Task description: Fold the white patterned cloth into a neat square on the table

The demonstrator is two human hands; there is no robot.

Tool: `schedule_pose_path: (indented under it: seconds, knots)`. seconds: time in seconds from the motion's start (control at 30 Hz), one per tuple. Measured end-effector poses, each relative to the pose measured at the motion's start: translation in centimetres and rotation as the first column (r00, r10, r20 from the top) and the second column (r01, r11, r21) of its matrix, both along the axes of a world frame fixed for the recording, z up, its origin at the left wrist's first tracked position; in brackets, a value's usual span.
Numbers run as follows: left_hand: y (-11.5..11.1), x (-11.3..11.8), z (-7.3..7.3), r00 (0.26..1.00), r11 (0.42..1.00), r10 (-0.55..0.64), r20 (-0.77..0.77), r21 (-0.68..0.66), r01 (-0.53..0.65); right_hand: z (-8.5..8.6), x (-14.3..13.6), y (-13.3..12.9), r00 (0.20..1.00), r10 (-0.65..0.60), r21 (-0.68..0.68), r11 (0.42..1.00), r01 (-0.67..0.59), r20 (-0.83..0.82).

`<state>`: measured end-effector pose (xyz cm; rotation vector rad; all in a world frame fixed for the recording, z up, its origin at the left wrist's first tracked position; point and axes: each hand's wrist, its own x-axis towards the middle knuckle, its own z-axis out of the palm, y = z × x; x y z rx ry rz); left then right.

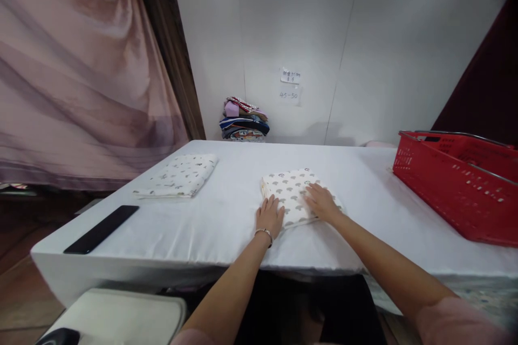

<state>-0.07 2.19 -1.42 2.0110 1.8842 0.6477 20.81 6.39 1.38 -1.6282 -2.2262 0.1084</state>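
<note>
A folded white cloth with a grey fan-like print [292,188] lies on the white-covered table [234,172], near its front edge. My left hand [269,218], with a bracelet at the wrist, rests at the cloth's left front corner, fingers apart. On the cloth's right part, my right hand [321,202] lies with its fingers extended over the fabric. Neither hand grips anything visible. Another folded white cloth with small dark prints [182,175] lies flat on the left side of the table.
A red plastic basket [457,188] stands at the right. A black flat object [102,229] lies at the left front. Folded fabrics [244,121] are stacked behind the table by the wall. A pale seat [117,315] is below the left front edge.
</note>
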Motion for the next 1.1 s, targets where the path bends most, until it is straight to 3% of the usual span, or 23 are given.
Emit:
schedule_pose_path:
  seconds: [0.1, 0.2, 0.43, 0.57, 0.77, 0.83, 0.93, 1.03, 1.1]
  knots:
    - [0.0, -0.4, 0.3, 1.0, 1.0, 0.003, 0.017, 0.017, -0.004, -0.2, -3.2, -1.8, 0.968, 0.227, -0.071, 0.973, -0.221, 0.105]
    - [0.8, -1.0, 0.8, 1.0, 0.999, -0.005, 0.01, 0.047, 0.005, -1.1, -4.8, -3.0, 0.928, 0.341, -0.122, 0.938, -0.325, 0.149]
    - [5.1, -2.0, 2.1, 0.994, 0.998, -0.017, -0.105, 0.057, 0.023, -2.1, -4.6, -3.2, 0.929, 0.329, -0.079, 0.944, -0.32, 0.166]
    - [6.3, -2.2, 1.1, 0.997, 0.999, 0.034, -0.068, 0.036, -0.031, -1.9, -4.7, -3.2, 0.928, 0.337, -0.085, 0.941, -0.327, 0.161]
    - [6.1, -2.5, -0.6, 0.999, 0.997, 0.042, 0.011, 0.072, -0.042, -0.7, -3.7, -3.3, 0.927, 0.371, -0.144, 0.921, -0.361, 0.05]
    - [6.1, -2.5, -0.7, 0.998, 0.997, 0.054, 0.033, 0.058, -0.056, -0.3, -1.8, -2.6, 0.962, 0.273, -0.106, 0.956, -0.272, -0.003]
    - [6.1, -2.5, -0.5, 0.994, 0.994, 0.094, 0.059, 0.042, -0.097, -0.3, 2.2, -0.9, 0.992, -0.035, -0.037, 0.999, 0.031, -0.123]
    - [6.0, -2.5, -0.2, 0.99, 0.992, 0.123, 0.068, 0.025, -0.125, -0.9, 5.8, 0.6, 0.885, -0.355, -0.242, 0.926, 0.289, -0.301]
    - [6.0, -2.6, -0.1, 0.989, 0.991, 0.131, 0.07, 0.014, -0.132, -1.4, 6.9, 1.2, 0.785, -0.491, -0.412, 0.849, 0.332, -0.377]
